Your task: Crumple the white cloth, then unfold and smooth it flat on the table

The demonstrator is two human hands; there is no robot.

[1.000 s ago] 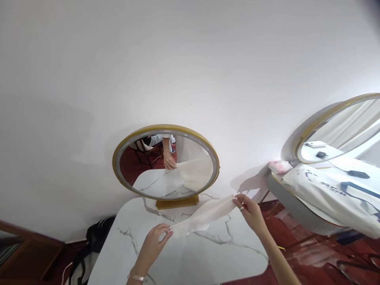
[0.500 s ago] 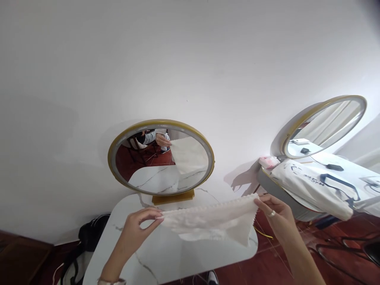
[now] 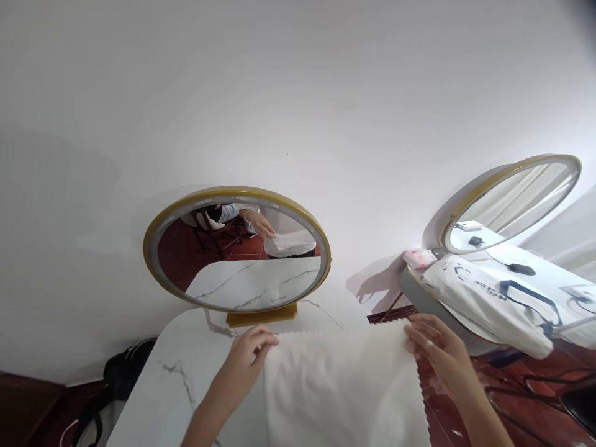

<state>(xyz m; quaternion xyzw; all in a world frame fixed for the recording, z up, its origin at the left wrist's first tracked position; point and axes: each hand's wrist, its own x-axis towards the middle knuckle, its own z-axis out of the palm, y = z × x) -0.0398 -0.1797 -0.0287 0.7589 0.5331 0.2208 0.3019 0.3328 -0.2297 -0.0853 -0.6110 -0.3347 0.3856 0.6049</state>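
The white cloth (image 3: pixel 344 391) hangs as a full open sheet in the near centre, above the near edge of the marble table (image 3: pixel 181 379), with its zigzag-cut top edge stretched level between both hands. The left hand (image 3: pixel 249 354) is closed on the top left corner, fingertips folded over the edge. The right hand (image 3: pixel 440 357), with a ring on one finger, is closed on the top right corner; its thumb is hidden behind the fabric. Half a second earlier the cloth was a narrow, sagging band pulled between the hands, with one corner drooping; it is now spread flat to its full width and drops out of view at the near edge. The left hand now sits further right than it did, and the right hand holds about the same place. The sheet covers the near centre and right part of the tabletop, so only the left part and a far strip show. At the far side of the table stands a round gold-rimmed mirror (image 3: pixel 237 248) on a gold base, reflecting the tabletop, a hand and the cloth. To the right, well apart, a second table carries a second round mirror (image 3: pixel 510 202), a white printed bag (image 3: pixel 484 295) and a small pink pack (image 3: pixel 419 257). A black bag (image 3: pixel 123 379) lies on the floor at the left, beside the table.
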